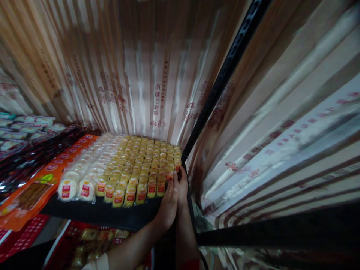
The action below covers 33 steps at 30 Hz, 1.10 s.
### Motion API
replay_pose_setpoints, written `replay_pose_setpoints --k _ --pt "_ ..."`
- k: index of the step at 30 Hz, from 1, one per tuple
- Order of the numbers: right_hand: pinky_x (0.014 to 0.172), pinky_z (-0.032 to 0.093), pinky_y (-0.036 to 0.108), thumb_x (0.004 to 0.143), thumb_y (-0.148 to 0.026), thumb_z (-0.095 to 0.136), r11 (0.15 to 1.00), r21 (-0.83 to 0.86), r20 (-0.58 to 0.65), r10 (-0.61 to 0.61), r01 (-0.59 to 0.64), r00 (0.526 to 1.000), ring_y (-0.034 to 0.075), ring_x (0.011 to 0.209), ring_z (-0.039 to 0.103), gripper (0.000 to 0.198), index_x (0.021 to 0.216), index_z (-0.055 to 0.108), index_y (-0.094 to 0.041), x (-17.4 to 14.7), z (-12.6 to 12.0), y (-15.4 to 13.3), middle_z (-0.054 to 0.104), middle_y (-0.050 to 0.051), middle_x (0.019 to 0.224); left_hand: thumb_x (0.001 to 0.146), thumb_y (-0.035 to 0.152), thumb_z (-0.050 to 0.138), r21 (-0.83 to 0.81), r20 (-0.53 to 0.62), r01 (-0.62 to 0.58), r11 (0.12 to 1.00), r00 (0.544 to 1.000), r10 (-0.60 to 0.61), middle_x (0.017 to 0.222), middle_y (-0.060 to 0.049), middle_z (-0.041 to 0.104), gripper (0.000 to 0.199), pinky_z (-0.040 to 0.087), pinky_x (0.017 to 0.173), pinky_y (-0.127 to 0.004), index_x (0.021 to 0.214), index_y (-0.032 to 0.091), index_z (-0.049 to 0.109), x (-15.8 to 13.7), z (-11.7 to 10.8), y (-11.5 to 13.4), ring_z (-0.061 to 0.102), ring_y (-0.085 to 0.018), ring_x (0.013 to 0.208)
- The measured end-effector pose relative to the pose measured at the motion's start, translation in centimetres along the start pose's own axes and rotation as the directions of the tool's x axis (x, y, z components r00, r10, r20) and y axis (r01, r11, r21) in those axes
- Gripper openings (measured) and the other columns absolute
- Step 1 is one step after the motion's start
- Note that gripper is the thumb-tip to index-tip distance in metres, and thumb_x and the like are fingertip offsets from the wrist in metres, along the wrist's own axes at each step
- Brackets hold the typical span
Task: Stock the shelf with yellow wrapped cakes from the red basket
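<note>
Both hands are at the right end of a display of small yellow packaged cakes (131, 194), wrapped in clear film with red-orange labels and packed in rows. My left hand (168, 204) has its fingers stretched out and held together, with the tips against the front of the right-hand columns. Touching it on the right, my right hand (182, 185) bends its fingers at the last column, beside the shelf post. Whatever lies between its thumb and fingers is hidden. White round packaged cakes (69, 187) stand left of the yellow ones.
A black shelf (98, 212) carries the goods. An orange snack packet (36, 187) and dark shiny packets (25, 161) lie to the left. Below stands a red basket (60, 243) holding more packets. A black metal post (219, 86) slants up before printed curtains (146, 67).
</note>
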State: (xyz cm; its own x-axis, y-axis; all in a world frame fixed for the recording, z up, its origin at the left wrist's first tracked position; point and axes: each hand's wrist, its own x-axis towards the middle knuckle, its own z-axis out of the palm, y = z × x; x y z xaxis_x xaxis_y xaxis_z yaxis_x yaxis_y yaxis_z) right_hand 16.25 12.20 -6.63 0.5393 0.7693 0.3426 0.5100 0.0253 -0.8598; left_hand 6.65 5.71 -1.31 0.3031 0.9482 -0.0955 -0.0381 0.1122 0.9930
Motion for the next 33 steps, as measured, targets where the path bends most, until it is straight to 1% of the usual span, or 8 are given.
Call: replay_pose_setpoints --k 4,7,11,19,22,25,27,33 --pt "0.091 0.043 0.036 0.080 -0.049 0.044 0.998 0.026 -0.030 0.062 -0.061 0.998 0.022 0.112 0.053 0.051 0.121 0.049 -0.019 -0.2 0.1 -0.5 0.058 0.009 0.120 0.086 0.049 0.035 -0.011 -0.006 0.006 1.000 1.000 -0.006 0.148 -0.010 0.024 0.062 0.008 0.115 -0.034 0.134 0.010 0.040 0.1 0.0 0.0 0.013 -0.021 0.139" --pt "0.096 0.039 0.037 0.083 -0.049 0.040 0.999 -0.010 -0.033 0.032 -0.033 0.999 0.021 0.116 0.049 0.041 0.107 0.056 -0.021 -0.5 0.0 -0.9 0.054 0.008 0.125 0.087 0.047 0.034 -0.023 -0.017 0.018 1.000 1.000 -0.018 0.149 -0.007 0.024 0.059 0.008 0.115 -0.033 0.134 0.012 0.040 0.0 -0.1 0.0 0.012 -0.020 0.139" --pt "0.101 0.034 0.037 0.084 -0.049 0.036 1.000 -0.022 -0.025 -0.014 0.013 1.000 0.021 0.121 0.044 0.041 0.098 0.062 -0.020 -0.7 -0.1 -1.0 0.049 0.009 0.131 0.087 0.045 0.035 -0.015 -0.013 0.032 0.999 0.999 -0.033 0.148 -0.009 0.024 0.059 0.009 0.115 -0.032 0.134 0.010 0.040 0.0 -0.1 0.3 0.015 -0.020 0.138" --pt "0.102 0.032 0.039 0.084 -0.049 0.038 0.998 -0.046 -0.030 -0.044 0.043 0.999 0.022 0.120 0.044 0.043 0.102 0.063 -0.019 -0.7 -0.1 -0.9 0.052 0.010 0.127 0.086 0.046 0.037 -0.031 -0.031 0.029 0.999 0.999 -0.030 0.147 -0.011 0.027 0.062 0.011 0.114 -0.032 0.135 0.008 0.038 0.0 -0.2 0.3 0.019 -0.020 0.137" --pt "0.098 0.036 0.039 0.083 -0.050 0.038 0.998 -0.060 -0.072 0.012 -0.017 0.997 0.022 0.117 0.047 0.047 0.112 0.056 -0.018 -0.8 0.0 -0.9 0.054 0.010 0.125 0.086 0.047 0.037 -0.032 -0.028 0.001 0.999 1.000 -0.002 0.146 -0.009 0.028 0.060 0.011 0.115 -0.032 0.134 0.010 0.042 -0.1 -0.3 0.6 0.019 -0.021 0.137" --pt "0.098 0.036 0.038 0.084 -0.051 0.033 0.994 -0.105 -0.079 0.032 -0.041 0.996 0.023 0.121 0.043 0.053 0.121 0.051 -0.017 -0.8 0.2 -0.8 0.050 0.011 0.129 0.087 0.045 0.036 -0.029 -0.028 -0.030 0.999 0.999 0.029 0.146 -0.006 0.031 0.055 0.011 0.115 -0.034 0.133 0.015 0.044 -0.1 -0.3 1.1 0.020 -0.021 0.137" --pt "0.099 0.035 0.038 0.085 -0.052 0.029 0.990 -0.138 -0.069 0.014 -0.023 0.998 0.024 0.122 0.041 0.057 0.121 0.053 -0.015 -0.8 0.2 -0.8 0.047 0.013 0.130 0.088 0.042 0.036 -0.017 -0.025 -0.031 0.999 0.999 0.031 0.146 -0.005 0.030 0.054 0.010 0.115 -0.033 0.134 0.016 0.042 -0.1 -0.2 1.4 0.020 -0.020 0.137" --pt "0.095 0.040 0.038 0.086 -0.050 0.027 0.988 -0.153 -0.048 0.000 -0.008 0.999 0.023 0.110 0.049 0.057 0.118 0.058 -0.015 -0.7 0.2 -0.8 0.052 0.013 0.120 0.088 0.043 0.035 -0.016 -0.005 0.006 1.000 1.000 -0.006 0.146 -0.003 0.030 0.053 0.010 0.115 -0.034 0.135 0.018 0.042 0.0 -0.2 1.2 0.018 -0.019 0.138"
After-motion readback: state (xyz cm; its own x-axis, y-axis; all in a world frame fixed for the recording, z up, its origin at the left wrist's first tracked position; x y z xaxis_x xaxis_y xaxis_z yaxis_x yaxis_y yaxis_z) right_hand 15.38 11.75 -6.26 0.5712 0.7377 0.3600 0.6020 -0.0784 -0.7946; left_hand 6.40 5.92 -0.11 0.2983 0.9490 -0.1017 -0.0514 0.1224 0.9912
